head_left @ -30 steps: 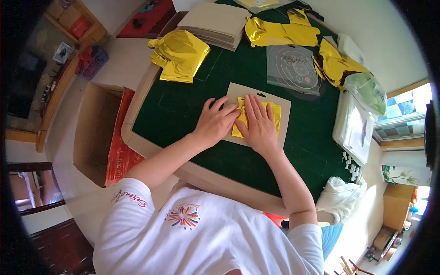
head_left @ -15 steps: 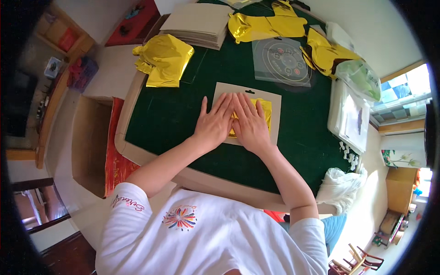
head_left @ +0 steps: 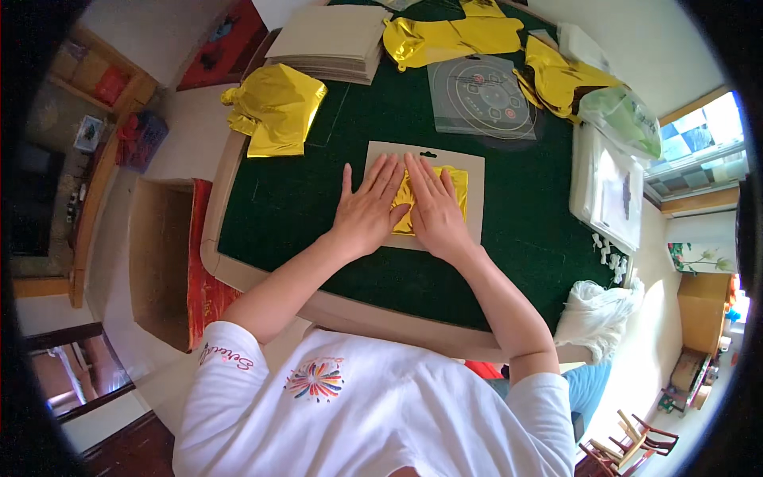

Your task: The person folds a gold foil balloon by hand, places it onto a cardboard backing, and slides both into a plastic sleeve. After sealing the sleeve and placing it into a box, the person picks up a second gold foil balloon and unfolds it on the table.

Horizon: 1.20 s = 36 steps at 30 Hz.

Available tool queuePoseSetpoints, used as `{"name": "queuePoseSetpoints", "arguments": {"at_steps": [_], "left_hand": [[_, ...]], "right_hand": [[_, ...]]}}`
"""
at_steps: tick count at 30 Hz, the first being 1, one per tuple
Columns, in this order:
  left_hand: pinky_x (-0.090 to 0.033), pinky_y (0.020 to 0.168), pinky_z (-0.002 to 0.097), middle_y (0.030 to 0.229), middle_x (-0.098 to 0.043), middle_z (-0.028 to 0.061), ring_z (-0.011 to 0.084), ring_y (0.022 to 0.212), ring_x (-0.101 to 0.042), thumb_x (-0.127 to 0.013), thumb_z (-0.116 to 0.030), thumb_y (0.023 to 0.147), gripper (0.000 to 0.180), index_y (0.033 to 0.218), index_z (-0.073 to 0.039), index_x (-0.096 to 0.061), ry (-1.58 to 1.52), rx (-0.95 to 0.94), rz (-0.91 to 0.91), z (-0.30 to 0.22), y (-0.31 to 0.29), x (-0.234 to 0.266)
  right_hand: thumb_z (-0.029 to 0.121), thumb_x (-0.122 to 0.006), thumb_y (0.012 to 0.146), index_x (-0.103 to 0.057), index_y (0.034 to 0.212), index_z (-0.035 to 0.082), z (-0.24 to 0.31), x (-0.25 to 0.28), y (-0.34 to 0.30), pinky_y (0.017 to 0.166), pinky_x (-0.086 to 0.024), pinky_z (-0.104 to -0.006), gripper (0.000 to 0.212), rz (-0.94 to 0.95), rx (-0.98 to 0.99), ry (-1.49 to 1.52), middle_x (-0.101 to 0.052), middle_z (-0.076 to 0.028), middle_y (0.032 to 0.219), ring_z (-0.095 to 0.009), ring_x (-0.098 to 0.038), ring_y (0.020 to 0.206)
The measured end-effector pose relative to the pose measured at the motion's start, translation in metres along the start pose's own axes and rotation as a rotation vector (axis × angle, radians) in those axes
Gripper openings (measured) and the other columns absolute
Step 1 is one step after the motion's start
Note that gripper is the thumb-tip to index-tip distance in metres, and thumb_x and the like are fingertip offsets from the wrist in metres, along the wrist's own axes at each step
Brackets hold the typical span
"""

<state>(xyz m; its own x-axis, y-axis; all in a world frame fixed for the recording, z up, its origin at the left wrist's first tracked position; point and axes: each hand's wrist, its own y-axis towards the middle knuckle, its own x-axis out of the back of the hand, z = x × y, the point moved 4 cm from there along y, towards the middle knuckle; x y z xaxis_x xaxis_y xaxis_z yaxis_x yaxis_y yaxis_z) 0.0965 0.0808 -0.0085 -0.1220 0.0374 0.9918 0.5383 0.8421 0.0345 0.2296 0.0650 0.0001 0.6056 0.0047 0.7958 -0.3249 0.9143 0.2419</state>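
A piece of gold foil (head_left: pixel 455 191), folded into a rough square, lies on a beige card (head_left: pixel 472 159) with a hanging slot at its far edge. My left hand (head_left: pixel 367 203) rests flat, fingers stretched, over the card's left part and the foil's left edge. Beside it my right hand (head_left: pixel 435 208) presses flat on the foil, its fingers pointing away from me. A narrow gap between the hands shows crinkled foil. Parts of the foil and card are hidden under both palms.
On the green-topped table (head_left: pixel 318 199) are a card stack (head_left: pixel 326 40), a gold foil shape (head_left: pixel 278 107), more foil (head_left: pixel 453 40), a clear printed bag (head_left: pixel 483 95), a pile of clear bags (head_left: pixel 604 191) and white mesh (head_left: pixel 598 318). An open carton (head_left: pixel 163 262) stands at the left.
My hands have moved slightly apart, so more foil shows between them. Both stay flat on the card. The whole view has shifted a little.
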Motion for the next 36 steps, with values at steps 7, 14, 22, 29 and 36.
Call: {"name": "queuePoseSetpoints", "arguments": {"at_steps": [7, 14, 22, 29, 36], "left_hand": [[-0.016, 0.117, 0.0499, 0.151, -0.032, 0.0198, 0.0290, 0.144, -0.025, -0.036, -0.014, 0.100, 0.049, 0.145, 0.001, -0.031, -0.191, 0.081, -0.290, -0.003, 0.021, 0.039], [-0.014, 0.119, 0.0455, 0.153, -0.028, 0.0205, 0.0297, 0.145, -0.023, -0.039, -0.018, 0.099, 0.053, 0.146, 0.004, -0.028, -0.258, 0.003, -0.113, -0.037, 0.033, -0.015], [-0.010, 0.120, 0.0444, 0.157, -0.016, 0.0182, 0.0304, 0.147, -0.013, -0.042, -0.026, 0.097, 0.064, 0.151, -0.001, -0.016, -0.071, 0.028, -0.002, -0.067, 0.051, -0.041], [-0.012, 0.119, 0.0445, 0.157, -0.017, 0.0191, 0.0307, 0.147, -0.014, -0.047, -0.033, 0.097, 0.068, 0.151, -0.002, -0.018, -0.039, -0.008, -0.030, -0.100, 0.061, -0.048], [-0.011, 0.118, 0.0492, 0.157, -0.014, 0.0219, 0.0338, 0.147, -0.012, -0.051, -0.050, 0.094, 0.078, 0.150, -0.004, -0.022, 0.063, -0.027, -0.019, -0.137, 0.072, -0.043]], "right_hand": [[-0.002, -0.046, 0.081, -0.020, 0.152, 0.009, -0.014, 0.014, -0.001, 0.117, -0.014, -0.0500, 0.076, -0.012, -0.029, -0.029, -0.035, -0.019, 0.149, -0.033, -0.025, 0.143], [-0.001, -0.047, 0.082, -0.022, 0.151, 0.010, -0.032, 0.011, 0.001, 0.116, -0.018, -0.0504, 0.074, -0.054, -0.032, 0.016, -0.034, -0.017, 0.150, -0.031, -0.027, 0.143], [0.004, -0.055, 0.092, -0.056, 0.115, 0.002, -0.153, 0.095, -0.020, 0.082, -0.052, -0.0285, 0.023, -0.369, -0.467, 0.658, -0.064, -0.009, 0.105, -0.015, -0.062, 0.097], [0.011, -0.064, 0.090, -0.063, 0.099, -0.004, -0.152, 0.106, -0.073, 0.065, -0.055, -0.0256, 0.017, 0.032, -0.743, 0.575, -0.068, -0.009, 0.082, -0.013, -0.066, 0.072], [0.012, -0.070, 0.084, -0.066, 0.093, -0.004, -0.170, 0.122, -0.076, 0.062, -0.054, -0.0261, 0.019, 0.024, -0.645, 0.295, -0.068, -0.010, 0.079, -0.015, -0.066, 0.067]]}}
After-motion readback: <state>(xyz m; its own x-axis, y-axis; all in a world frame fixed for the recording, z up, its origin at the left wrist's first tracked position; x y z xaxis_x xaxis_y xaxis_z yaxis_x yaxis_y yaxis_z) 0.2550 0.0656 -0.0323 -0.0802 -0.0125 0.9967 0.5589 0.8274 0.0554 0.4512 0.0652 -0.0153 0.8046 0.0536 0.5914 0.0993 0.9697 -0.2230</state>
